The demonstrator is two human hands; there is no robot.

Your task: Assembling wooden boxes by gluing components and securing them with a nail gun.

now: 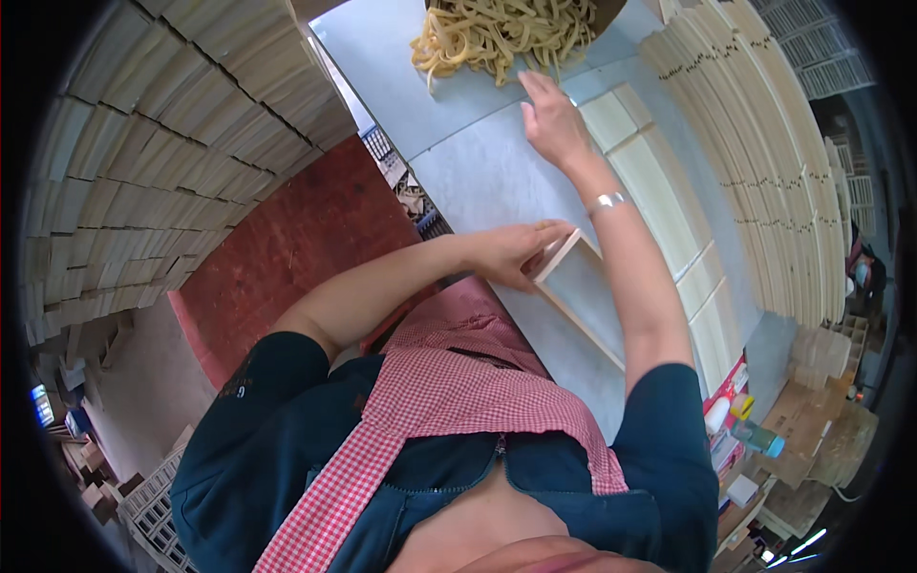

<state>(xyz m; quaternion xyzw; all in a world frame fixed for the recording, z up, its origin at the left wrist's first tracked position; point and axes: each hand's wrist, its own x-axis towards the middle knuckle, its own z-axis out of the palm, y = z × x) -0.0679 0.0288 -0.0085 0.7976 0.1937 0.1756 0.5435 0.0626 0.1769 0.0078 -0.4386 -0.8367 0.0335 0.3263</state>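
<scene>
My left hand (pixel 521 253) grips the near-left corner of a shallow rectangular frame (pixel 585 328) of thin pale wood, its fingers over the end piece. The frame lies on the grey tabletop (pixel 468 181), partly hidden under my right forearm. Stretched away from me, my right hand (pixel 556 124) is open, its fingers extended and the thumb apart. Its fingertips reach the near edge of a heap of pale yellow, flat looped bands (pixel 506 38) at the far end of the table. No band shows in that hand.
Right of my arm lies a row of pale flat wooden panels (pixel 659 191). Beyond it thin wooden pieces (pixel 764 181) stand in a long stack. Tall stacks of wooden pieces (pixel 143 172) rise on the left, beside a red board (pixel 296 229). A bottle (pixel 759 439) is at the lower right.
</scene>
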